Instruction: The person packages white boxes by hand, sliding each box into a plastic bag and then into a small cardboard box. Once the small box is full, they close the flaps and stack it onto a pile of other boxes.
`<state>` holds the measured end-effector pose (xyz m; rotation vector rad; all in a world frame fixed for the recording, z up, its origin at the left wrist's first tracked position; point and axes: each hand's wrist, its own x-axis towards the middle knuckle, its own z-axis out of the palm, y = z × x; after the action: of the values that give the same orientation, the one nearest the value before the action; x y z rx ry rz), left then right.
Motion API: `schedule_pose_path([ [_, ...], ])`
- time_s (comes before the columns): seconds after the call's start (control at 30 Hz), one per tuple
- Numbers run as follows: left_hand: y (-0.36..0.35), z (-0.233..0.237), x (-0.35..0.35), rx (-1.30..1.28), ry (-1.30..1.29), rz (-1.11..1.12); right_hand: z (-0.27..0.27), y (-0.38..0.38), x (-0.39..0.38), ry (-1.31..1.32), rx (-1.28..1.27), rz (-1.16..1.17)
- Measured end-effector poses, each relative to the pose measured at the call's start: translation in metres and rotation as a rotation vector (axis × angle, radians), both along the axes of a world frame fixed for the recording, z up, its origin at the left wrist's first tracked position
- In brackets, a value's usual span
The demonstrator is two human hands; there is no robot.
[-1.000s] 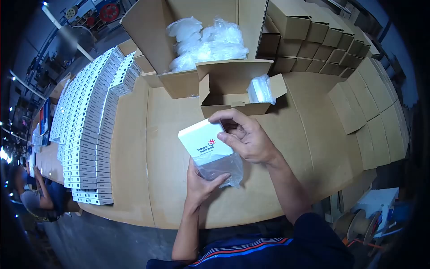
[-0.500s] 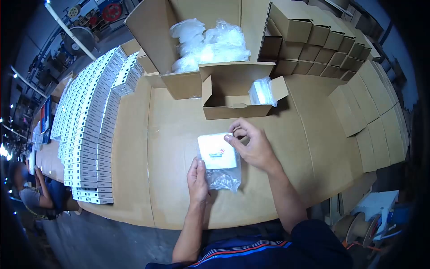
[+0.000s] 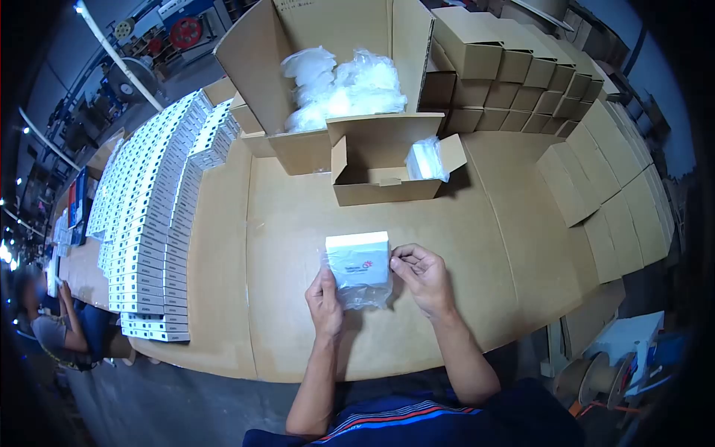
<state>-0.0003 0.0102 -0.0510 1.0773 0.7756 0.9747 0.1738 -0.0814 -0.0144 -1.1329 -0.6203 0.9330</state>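
Observation:
A white box (image 3: 359,257) with a small printed logo sits mostly inside a clear plastic bag (image 3: 366,297), its white top edge showing. My left hand (image 3: 325,299) grips the box and bag at their left side, thumb in front. At the right edge of the box, my right hand (image 3: 424,280) has its fingers pressed together, pinching what looks like the bag's edge. Beyond them stands an open brown carton (image 3: 385,194) with a bagged white box (image 3: 427,159) at its right end.
A big open carton (image 3: 302,153) holds crumpled plastic bags (image 3: 346,86). White boxes (image 3: 149,223) are stacked at left, brown cartons (image 3: 514,82) at back right, folded cardboard (image 3: 614,197) at right. A person (image 3: 63,320) sits at far left.
The box has slid deeper into the bag. My right hand has moved down from the box's top corner to its right side. The view has shifted slightly.

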Motion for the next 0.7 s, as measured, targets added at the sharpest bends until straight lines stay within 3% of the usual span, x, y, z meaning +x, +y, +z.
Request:
schedule_pose_path([
  [0.13, -0.008, 0.012, -0.001, 0.186, 0.081, 0.022, 0.005, -0.006, -0.005, -0.022, 0.151, -0.054],
  [0.27, -0.014, 0.025, -0.003, 0.276, 0.090, -0.103, 0.013, -0.012, -0.011, 0.055, 0.221, 0.001],
  [0.43, -0.027, 0.032, -0.001, 0.137, -0.036, -0.137, 0.003, -0.014, -0.028, 0.239, 0.246, -0.168],
  [0.53, -0.034, 0.028, 0.001, 0.120, -0.045, -0.187, -0.003, -0.016, -0.039, 0.138, 0.152, -0.274],
  [0.6, -0.037, 0.028, -0.001, -0.098, -0.026, -0.245, 0.000, -0.023, -0.043, 0.134, 0.167, -0.248],
  [0.7, -0.042, 0.030, 0.000, -0.210, -0.052, -0.224, 0.019, -0.031, -0.057, -0.135, 0.228, -0.212],
])
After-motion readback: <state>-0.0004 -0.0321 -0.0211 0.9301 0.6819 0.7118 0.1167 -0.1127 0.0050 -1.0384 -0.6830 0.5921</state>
